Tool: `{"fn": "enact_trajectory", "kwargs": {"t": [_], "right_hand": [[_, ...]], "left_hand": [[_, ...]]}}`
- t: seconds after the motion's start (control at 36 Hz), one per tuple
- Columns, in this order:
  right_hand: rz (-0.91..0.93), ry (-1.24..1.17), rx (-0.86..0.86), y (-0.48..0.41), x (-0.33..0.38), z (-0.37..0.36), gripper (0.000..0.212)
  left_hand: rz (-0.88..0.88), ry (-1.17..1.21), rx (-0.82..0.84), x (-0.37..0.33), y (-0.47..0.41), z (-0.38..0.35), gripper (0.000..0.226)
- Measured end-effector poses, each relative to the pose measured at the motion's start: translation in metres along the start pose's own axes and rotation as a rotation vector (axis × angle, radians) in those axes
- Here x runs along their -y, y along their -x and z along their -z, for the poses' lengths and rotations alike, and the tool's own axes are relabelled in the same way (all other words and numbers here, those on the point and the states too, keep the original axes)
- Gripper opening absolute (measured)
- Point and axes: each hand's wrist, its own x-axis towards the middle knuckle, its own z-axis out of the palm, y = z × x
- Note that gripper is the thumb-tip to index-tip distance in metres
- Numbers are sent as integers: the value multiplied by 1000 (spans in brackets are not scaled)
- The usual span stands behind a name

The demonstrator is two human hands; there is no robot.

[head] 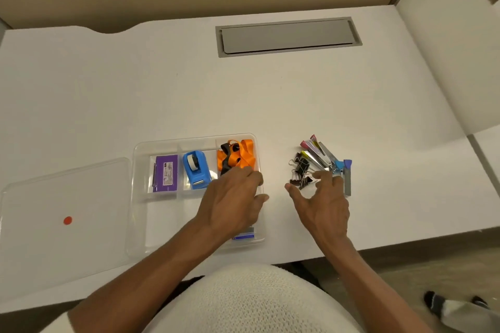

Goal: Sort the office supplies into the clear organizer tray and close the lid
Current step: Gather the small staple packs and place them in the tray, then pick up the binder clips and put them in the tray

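bench (270, 94): white | lanyard (238, 157): orange, black | tape dispenser (196, 167): blue | box (165, 173): purple | lid (54, 224): clear, red dot | binder clips (301, 170): black

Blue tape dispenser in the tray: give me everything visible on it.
The tape dispenser is small, bright blue and looks like glossy plastic, with a white tape roll seated in its rounded far end and a pale cutter edge at the near end. It lies flat in the middle far compartment of the clear organizer tray, lengthwise toward the person, between the purple box and the orange lanyard. The left hand is near it; contact can't be told.
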Motion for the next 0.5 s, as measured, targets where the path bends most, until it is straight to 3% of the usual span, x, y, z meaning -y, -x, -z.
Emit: {"fn": "enact_trajectory", "kwargs": {"t": [0.17,0.42,0.5], "right_hand": [[-95,97,7,-19,-14,-21,94],[-57,163,5,-28,-12,-43,85],[-50,112,9,-28,-13,-42,70]], "left_hand": [[-100,79,-44,-33,-56,-8,30],[70,133,135,-56,-130,-55,33],[124,137,156,-55,-141,-70,41]]}}
